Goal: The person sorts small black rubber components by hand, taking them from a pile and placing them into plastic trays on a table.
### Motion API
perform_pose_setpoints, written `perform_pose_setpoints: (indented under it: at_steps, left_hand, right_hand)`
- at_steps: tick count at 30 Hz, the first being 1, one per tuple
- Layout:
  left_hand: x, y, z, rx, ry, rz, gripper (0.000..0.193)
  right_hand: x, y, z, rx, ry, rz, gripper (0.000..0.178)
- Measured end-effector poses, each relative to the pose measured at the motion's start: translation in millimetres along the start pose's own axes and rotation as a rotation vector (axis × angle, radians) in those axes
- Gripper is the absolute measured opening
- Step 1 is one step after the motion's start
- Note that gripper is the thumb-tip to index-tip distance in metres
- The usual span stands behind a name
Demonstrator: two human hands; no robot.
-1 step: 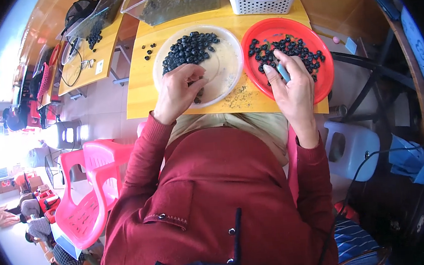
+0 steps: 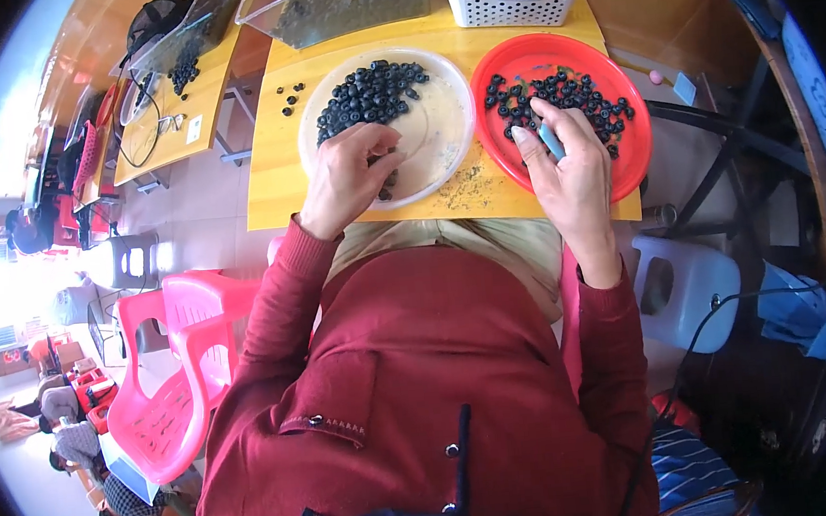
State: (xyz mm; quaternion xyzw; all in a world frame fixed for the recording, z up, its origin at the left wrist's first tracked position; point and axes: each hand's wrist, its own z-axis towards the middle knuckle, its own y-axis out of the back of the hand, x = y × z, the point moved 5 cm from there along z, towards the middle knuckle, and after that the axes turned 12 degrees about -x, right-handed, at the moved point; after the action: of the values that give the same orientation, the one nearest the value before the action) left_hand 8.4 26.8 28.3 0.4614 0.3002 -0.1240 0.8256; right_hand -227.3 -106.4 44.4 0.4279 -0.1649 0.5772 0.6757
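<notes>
My left hand is over the near left rim of a round whitish plastic tray, its fingers curled in. Whatever they hold, if anything, is hidden. Small dark round bead-like pieces are heaped on that tray's far left part, just beyond the hand. My right hand is over the near part of a round red tray, closed around a small light-blue stick-like tool. The tool's tip cannot be made out. More dark bead-like pieces are scattered on the red tray around the fingers.
Behind the trays stand a clear plastic bin and a white perforated basket, both with dark pieces. Brown crumbs lie between the trays on the yellow table. Pink chairs stand left, a pale-blue stool right.
</notes>
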Motion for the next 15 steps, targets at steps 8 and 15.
perform_pose_setpoints:
  at_steps: [8,15]
  left_hand:
    - [-1.0,0.0,-3.2,0.064,-0.140,0.152,0.022]
    - [-5.6,-0.9,-8.5,0.170,-0.248,0.224,0.023]
  right_hand:
    - [-4.1,-5.6,-3.4,0.036,-0.041,0.127,0.029]
    - [-4.5,-7.2,-5.4,0.066,-0.044,0.157,0.027]
